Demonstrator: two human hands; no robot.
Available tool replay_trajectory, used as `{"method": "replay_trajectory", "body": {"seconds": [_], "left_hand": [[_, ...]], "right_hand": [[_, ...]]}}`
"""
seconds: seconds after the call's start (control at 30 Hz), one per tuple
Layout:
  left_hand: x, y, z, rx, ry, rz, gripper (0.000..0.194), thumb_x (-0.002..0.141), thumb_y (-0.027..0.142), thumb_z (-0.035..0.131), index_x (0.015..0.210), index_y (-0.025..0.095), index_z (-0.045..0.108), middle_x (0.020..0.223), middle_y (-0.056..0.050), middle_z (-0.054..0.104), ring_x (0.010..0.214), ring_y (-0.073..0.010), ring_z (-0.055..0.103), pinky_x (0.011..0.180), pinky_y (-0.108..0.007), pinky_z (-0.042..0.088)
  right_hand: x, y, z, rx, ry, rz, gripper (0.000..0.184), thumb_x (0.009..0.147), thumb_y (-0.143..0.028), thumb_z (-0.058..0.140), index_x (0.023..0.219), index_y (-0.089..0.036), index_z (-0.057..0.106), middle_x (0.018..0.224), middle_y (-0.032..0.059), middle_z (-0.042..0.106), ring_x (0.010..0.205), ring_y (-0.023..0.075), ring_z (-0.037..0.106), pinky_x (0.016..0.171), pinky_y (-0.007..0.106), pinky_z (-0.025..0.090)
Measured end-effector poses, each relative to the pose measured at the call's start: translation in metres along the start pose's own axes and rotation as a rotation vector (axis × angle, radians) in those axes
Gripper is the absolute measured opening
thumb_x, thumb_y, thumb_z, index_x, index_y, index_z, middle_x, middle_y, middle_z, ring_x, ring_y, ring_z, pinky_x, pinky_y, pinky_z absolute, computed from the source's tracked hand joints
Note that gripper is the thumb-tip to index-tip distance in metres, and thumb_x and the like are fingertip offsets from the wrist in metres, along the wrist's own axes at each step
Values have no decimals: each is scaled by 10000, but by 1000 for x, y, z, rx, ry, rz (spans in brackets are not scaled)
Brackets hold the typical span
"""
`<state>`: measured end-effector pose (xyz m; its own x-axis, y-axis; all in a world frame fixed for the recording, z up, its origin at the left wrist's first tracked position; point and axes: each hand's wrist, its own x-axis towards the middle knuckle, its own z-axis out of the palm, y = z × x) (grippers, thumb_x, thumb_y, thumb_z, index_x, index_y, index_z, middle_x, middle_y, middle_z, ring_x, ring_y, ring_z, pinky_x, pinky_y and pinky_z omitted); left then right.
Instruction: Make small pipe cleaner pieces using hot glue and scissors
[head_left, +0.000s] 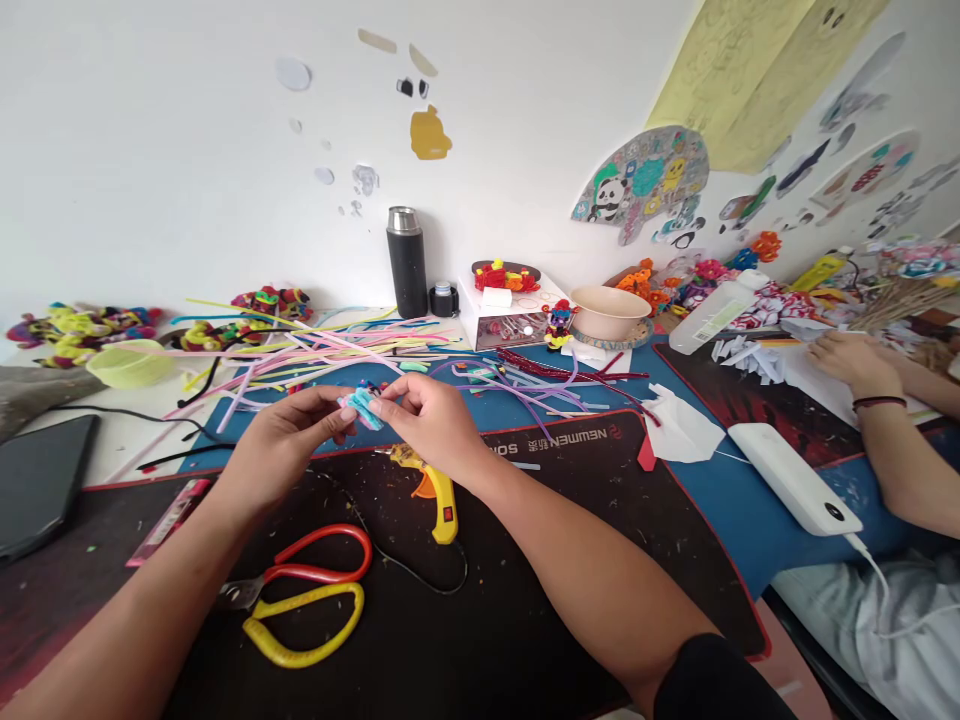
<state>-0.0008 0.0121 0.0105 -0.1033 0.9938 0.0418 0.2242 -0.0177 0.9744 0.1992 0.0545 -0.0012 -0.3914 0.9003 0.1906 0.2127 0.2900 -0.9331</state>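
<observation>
A: Centre of the frame, and both hands are in on it! The left hand (289,437) has thumb and fingers pinched on a small fuzzy piece (364,406), light blue with some pink.

B: And the right hand (429,418) grips the same piece from the other side, fingertips closed on it. The two hands nearly meet there, with the piece between them, held over the far edge of the black mat (487,650).

A: What's just below?

B: A yellow glue gun (445,508), lying on the mat near the right hand, nozzle towards the upper left. Lower left of centre, scissors (315,575) with one red handle and one yellow, loops wide apart.

A: Behind the hands, a real tangle! Fuzzy sticks (360,345) in pink, yellow and purple spread over the surface (757,542), and a dark bottle (407,268) stands upright against the wall at upper centre.

B: Right of that, a pale bowl (611,312), with a little fuzzy figure (559,325) just beside it.

A: And far right, a co-worker's hand (847,362) rests over white paper; whether it grips anything, I can't tell.
</observation>
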Motion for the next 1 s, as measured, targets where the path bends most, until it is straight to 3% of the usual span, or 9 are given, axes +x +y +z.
{"method": "replay_trajectory", "body": {"seconds": [0.27, 0.73, 0.9, 1.0], "left_hand": [[-2, -1, 6, -44, 15, 4, 453, 697, 564, 920, 974, 223, 810, 822, -46, 799, 762, -244, 719, 789, -379, 583], [-2, -11, 3, -186, 13, 14, 301, 738, 442, 938, 954, 263, 830, 910, -5, 795, 771, -188, 702, 784, -315, 569], [-4, -6, 6, -275, 32, 36, 326, 693, 425, 969, 937, 253, 839, 888, -16, 801, 758, -196, 708, 770, -325, 589], [-5, -2, 8, -323, 35, 36, 347, 659, 436, 987, 929, 264, 853, 898, -23, 813, 760, -194, 709, 761, -314, 591]], "right_hand": [[0, -1, 0, 9, -9, 23, 218, 950, -430, 717, 929, -219, 666, 620, -65, 527, 589, 133, 509, 572, 268, 328], [0, -2, -5, 34, 24, 37, 313, 898, -509, 769, 979, -227, 660, 690, -57, 543, 627, 138, 524, 584, 269, 361], [1, -3, -9, 81, -105, 128, 442, 908, -638, 736, 1072, -229, 691, 649, -56, 510, 581, 136, 487, 530, 267, 309], [2, -3, -9, 209, -215, 214, 532, 872, -730, 725, 988, -212, 687, 635, -50, 508, 534, 120, 445, 502, 265, 304]]}}
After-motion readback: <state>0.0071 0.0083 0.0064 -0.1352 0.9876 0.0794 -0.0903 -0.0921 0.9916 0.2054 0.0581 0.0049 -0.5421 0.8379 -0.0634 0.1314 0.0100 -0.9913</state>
